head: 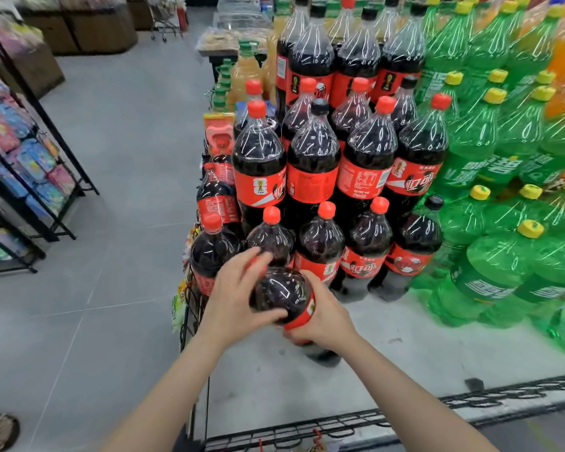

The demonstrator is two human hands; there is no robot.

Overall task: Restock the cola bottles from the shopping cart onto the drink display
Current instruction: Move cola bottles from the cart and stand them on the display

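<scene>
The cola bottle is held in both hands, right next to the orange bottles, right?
Not quite. The cola bottle is in both hands, left hand and right hand, but the head view shows it beside other cola bottles, not orange ones.

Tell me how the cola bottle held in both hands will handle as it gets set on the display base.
The cola bottle looks full of dark liquid, so it is probably heavy for its size; both the left hand and right hand grip it. Its smooth, glossy plastic may be slippery. Tall and narrow, it could tip if set down tilted on the display base.
</scene>
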